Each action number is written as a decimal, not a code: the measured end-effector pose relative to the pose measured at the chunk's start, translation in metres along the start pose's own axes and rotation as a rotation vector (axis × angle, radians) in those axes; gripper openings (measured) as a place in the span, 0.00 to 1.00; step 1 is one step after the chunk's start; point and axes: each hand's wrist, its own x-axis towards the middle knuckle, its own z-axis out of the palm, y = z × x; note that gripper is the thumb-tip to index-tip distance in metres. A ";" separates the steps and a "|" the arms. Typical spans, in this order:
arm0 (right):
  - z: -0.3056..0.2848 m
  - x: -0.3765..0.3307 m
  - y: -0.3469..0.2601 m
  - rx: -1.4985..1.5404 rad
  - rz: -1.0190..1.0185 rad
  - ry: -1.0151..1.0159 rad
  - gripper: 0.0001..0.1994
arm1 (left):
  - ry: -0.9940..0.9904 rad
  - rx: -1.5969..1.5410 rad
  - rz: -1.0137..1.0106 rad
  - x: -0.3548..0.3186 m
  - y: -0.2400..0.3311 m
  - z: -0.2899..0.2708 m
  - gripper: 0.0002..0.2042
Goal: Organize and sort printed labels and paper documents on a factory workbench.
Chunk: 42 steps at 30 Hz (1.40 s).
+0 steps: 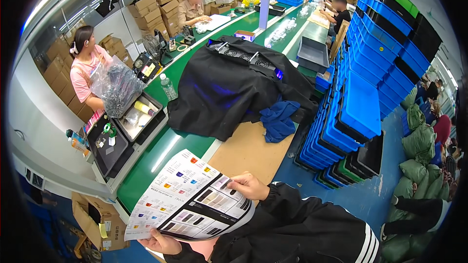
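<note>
A large printed sheet (178,192), white with small coloured pictures and a black band of swatches, is held up in front of me. My left hand (162,241) pinches its lower left corner, thumb on the printed side. At its upper right edge my right hand (249,186) grips it, the fingers partly hidden behind the paper. The sheet bows slightly between both hands. Beyond it lies a brown board (243,153) on the green conveyor table (168,146). Farther off, a black cloth (209,92) drapes over a machine with round fans (236,53) on top.
A blue cloth (279,119) hangs by the black one. Tall stacks of blue crates (360,102) stand on the right. At left are black trays (108,148), a clear bottle (168,87) and a person holding a plastic bag (119,85). Other people sit along the line.
</note>
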 end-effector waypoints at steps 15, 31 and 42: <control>0.030 0.005 -0.013 0.014 -0.183 0.063 0.10 | -0.075 0.002 0.105 0.002 0.021 -0.035 0.24; 0.044 -0.004 0.023 0.013 -0.048 -0.241 0.05 | 0.049 -0.015 0.073 0.013 0.033 -0.064 0.21; 0.043 -0.005 0.017 0.078 -0.091 -0.135 0.08 | 0.216 0.027 0.072 0.022 0.019 -0.059 0.24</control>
